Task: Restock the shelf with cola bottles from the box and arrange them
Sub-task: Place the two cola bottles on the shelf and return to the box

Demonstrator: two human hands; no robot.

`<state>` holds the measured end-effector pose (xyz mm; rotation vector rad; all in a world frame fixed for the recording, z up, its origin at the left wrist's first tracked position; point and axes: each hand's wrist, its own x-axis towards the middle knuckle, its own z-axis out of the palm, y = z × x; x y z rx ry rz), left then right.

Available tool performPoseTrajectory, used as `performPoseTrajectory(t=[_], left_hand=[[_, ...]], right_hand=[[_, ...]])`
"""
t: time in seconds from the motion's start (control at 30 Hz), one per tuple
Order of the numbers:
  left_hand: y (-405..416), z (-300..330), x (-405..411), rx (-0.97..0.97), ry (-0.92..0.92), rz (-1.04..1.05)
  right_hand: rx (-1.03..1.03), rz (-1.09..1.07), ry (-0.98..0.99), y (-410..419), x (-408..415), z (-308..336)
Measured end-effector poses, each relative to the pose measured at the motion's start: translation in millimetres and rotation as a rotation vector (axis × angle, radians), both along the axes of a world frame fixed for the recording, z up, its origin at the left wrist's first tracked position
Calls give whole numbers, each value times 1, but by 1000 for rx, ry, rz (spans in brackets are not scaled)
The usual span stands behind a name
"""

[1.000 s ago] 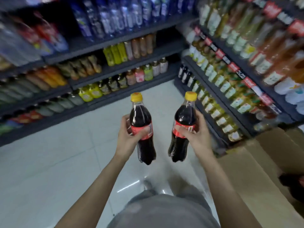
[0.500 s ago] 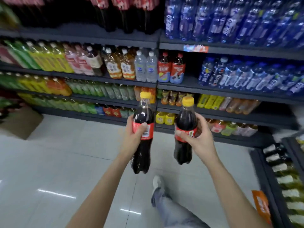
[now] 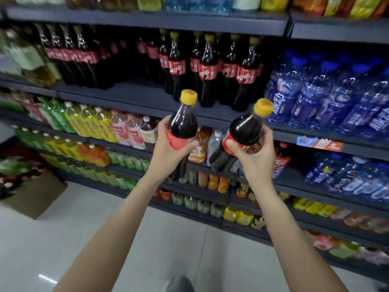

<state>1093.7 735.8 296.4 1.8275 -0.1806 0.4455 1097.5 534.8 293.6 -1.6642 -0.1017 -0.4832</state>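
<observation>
I hold two cola bottles with yellow caps and red labels in front of the shelving. My left hand (image 3: 168,150) grips the left cola bottle (image 3: 183,125) round its label, nearly upright. My right hand (image 3: 255,159) grips the right cola bottle (image 3: 245,131), tilted with its cap to the upper right. Both caps reach the front edge of the cola shelf (image 3: 134,95). On that shelf stand rows of cola bottles (image 3: 208,66) with yellow caps. A bare gap lies left of them, in the shelf's middle.
Blue bottles (image 3: 315,98) fill the shelf to the right. Green, yellow and pink drinks (image 3: 90,121) line the lower shelves. A cardboard box (image 3: 33,197) stands on the pale tiled floor at the left. My shoe (image 3: 180,284) shows at the bottom.
I have turned toward the shelving and come closer. Both hands have lifted their bottles up to the cola shelf's level. The right bottle now tilts to the right.
</observation>
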Motion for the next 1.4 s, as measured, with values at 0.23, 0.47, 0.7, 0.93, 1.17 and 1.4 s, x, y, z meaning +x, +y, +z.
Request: performPoseTrajectory(t=[0.23, 0.47, 0.7, 0.93, 1.17, 1.4], left_hand=[[32, 16, 168, -40, -191, -47], [31, 12, 260, -160, -147, -26], [25, 0, 291, -86, -166, -51], [36, -23, 294, 265, -295, -7], [45, -29, 289, 325, -270, 122], [37, -28, 289, 301, -283, 155]], right_hand=[[-81, -232, -156, 50, 116, 27], [-136, -436, -135, 82, 206, 31], [-283, -580, -40, 95, 228, 0], [-386, -638, 97, 97, 225, -33], [-420, -719, 93, 101, 240, -23], [-461, -756, 106, 103, 242, -25]])
